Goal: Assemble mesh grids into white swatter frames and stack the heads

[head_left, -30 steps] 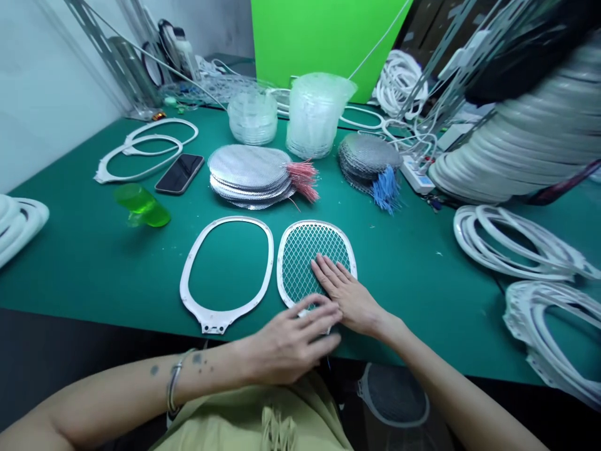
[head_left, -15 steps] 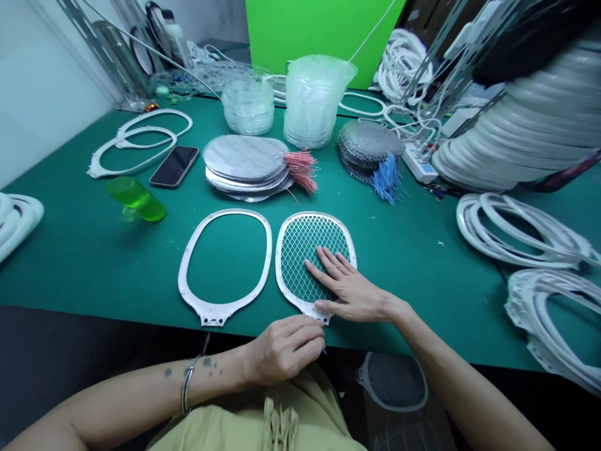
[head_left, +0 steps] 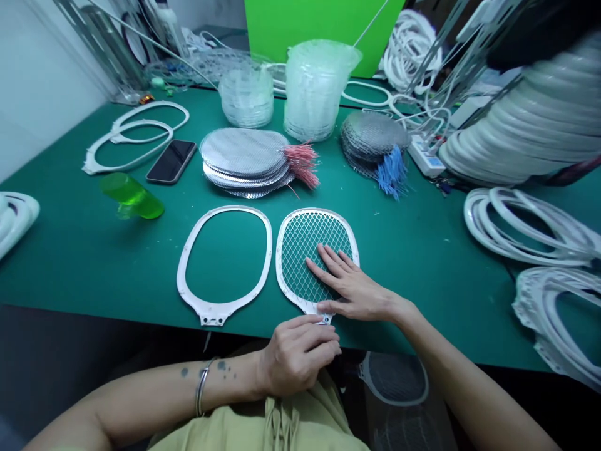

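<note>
A white racket-shaped frame with metal mesh point(head_left: 300, 250) across it lies near the table's front edge. My right hand point(head_left: 352, 288) rests flat on the mesh and lower rim, fingers spread. Just below the frame's neck, at the table edge, my left hand point(head_left: 300, 354) is closed in a pinch. The thin blue wire that showed at these fingers is now hidden by them. To the left lies an empty white frame point(head_left: 185, 275), flat and apart from the meshed one.
Behind are stacked mesh sheets with red wires point(head_left: 244, 150) and darker mesh sheets with blue wires point(head_left: 373, 134). A phone point(head_left: 171, 161) and a green translucent object point(head_left: 134, 195) lie left. White frames point(head_left: 511, 232) are piled right, near a power strip point(head_left: 426, 156). Clear round pieces point(head_left: 310, 94) stand at the back.
My left hand has moved slightly right and down, and the blue tip below its fingers no longer shows. My right hand stays spread on the mesh. The view has shifted slightly.
</note>
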`<action>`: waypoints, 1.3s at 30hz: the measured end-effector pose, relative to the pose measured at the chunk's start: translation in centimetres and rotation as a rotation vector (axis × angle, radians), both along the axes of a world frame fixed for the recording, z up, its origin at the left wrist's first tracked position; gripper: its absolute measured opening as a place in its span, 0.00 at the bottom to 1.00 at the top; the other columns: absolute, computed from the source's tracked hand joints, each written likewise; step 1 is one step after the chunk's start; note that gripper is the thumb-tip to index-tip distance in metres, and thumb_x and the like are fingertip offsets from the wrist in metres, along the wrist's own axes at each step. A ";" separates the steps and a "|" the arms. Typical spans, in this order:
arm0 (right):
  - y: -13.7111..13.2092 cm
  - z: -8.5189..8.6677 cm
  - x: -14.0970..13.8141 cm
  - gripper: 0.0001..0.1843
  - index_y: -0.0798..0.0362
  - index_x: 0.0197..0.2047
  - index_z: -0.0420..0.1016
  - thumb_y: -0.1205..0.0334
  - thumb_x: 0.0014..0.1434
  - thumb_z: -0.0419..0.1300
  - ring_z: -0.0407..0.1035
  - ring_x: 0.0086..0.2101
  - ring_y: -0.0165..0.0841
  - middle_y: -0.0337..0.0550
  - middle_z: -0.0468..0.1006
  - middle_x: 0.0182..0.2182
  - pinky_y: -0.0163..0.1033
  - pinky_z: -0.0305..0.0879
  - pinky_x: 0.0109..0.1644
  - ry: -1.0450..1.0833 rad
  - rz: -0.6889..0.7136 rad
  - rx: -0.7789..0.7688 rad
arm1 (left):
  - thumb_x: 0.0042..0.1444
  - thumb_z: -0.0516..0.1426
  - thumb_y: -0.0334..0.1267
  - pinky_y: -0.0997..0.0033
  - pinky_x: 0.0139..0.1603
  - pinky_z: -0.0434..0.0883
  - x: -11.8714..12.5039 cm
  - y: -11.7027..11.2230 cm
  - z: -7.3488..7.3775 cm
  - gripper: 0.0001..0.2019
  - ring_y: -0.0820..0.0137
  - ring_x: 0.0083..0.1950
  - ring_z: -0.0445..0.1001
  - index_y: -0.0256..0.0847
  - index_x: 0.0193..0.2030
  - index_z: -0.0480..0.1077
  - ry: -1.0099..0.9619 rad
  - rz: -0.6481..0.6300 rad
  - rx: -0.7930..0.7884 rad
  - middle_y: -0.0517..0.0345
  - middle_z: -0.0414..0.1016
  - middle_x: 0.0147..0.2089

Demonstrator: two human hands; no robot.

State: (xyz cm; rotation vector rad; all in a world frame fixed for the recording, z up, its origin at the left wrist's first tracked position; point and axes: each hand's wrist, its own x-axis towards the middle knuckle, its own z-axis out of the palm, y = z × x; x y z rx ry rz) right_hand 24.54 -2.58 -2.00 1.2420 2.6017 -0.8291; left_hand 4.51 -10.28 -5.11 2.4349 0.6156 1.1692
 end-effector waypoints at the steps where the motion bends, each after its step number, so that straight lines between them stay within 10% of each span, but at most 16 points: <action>1: 0.0 0.0 0.0 0.46 0.43 0.72 0.27 0.31 0.61 0.42 0.17 0.66 0.44 0.43 0.16 0.68 0.55 0.23 0.69 -0.001 0.003 -0.002 | 0.58 0.51 0.23 0.66 0.54 0.73 0.0 -0.1 0.0 0.09 0.71 0.42 0.79 0.36 0.39 0.71 -0.003 0.005 -0.023 0.52 0.80 0.39; 30: 0.8 0.6 0.4 0.49 0.47 0.71 0.24 0.32 0.61 0.47 0.11 0.65 0.45 0.44 0.10 0.67 0.56 0.18 0.67 -0.009 0.070 -0.116 | 0.60 0.51 0.25 0.69 0.41 0.70 -0.1 -0.3 -0.2 0.07 0.73 0.32 0.75 0.39 0.36 0.66 -0.027 0.053 -0.250 0.59 0.76 0.30; 39: 0.6 -0.2 0.1 0.50 0.42 0.71 0.25 0.32 0.59 0.50 0.14 0.66 0.47 0.43 0.11 0.67 0.56 0.19 0.67 -0.016 0.022 -0.094 | 0.59 0.48 0.27 0.66 0.43 0.71 0.4 -0.6 -0.7 0.10 0.69 0.33 0.74 0.40 0.30 0.66 0.149 -0.030 0.057 0.55 0.73 0.28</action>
